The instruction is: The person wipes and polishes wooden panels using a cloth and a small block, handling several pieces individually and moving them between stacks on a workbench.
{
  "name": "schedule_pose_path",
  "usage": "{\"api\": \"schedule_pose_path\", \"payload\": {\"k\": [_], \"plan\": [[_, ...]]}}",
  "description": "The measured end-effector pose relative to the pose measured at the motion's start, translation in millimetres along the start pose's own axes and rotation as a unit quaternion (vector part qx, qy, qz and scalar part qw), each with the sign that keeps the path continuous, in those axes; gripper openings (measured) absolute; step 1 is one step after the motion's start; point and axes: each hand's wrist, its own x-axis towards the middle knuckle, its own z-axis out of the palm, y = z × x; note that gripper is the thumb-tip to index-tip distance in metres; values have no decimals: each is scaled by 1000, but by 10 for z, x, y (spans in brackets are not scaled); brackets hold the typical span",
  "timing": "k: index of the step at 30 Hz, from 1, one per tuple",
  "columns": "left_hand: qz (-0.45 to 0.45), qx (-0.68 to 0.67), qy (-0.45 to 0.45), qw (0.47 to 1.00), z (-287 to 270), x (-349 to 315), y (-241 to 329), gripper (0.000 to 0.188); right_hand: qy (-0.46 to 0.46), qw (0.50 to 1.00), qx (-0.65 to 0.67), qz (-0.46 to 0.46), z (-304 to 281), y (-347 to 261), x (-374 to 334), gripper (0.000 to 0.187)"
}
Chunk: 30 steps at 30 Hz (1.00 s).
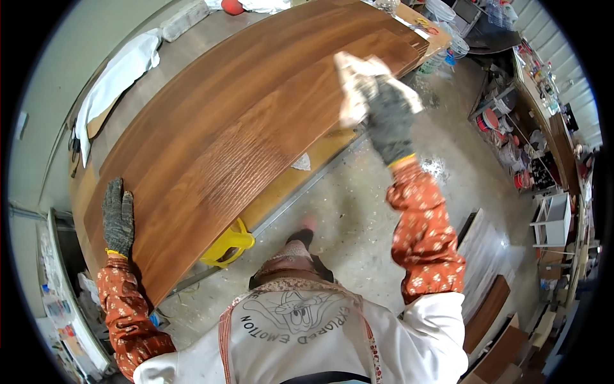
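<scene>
Panel: wood-grain plank panel, reddish brown, lying flat along the tabletop, whose yellowish edge shows past the panel's near side. Streaky sheen visible on the panel's middle and near-left area.

Left hand: grey knit glove, yellow cuff. Laid palm-down near the panel's left end, fingers extended, pointing away from the body; grip released, nothing held.

Right hand: matching glove, blurred. Grip grasping a bunched whitish cloth, which sticks out on both sides of the glove; exact finger positions not readable. Cloth located by the panel's near edge toward its right end, partly overlapping it in view. Contact between cloth and panel: cannot tell.

Both forearms in rust-orange floral sleeves.

Surroundings: yellow container just beside the panel's near edge, left of the body. Second white cloth beyond the panel, upper left. Clear plastic buckets past the right end. Loose boards at lower right.
</scene>
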Motion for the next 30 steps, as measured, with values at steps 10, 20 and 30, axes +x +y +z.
{"api": "schedule_pose_path", "payload": {"k": [10,20,30], "plan": [[-57,66,12,996,191,287,49,43,102,935,113,-321,127,-971,-690,45],[-46,3,39,998,274,610,194,39,65,982,-56,-170,255,1046,385,64],[-231,35,31,972,439,428,205,44,154,983,31,93,856,2757,1504,51]]}}
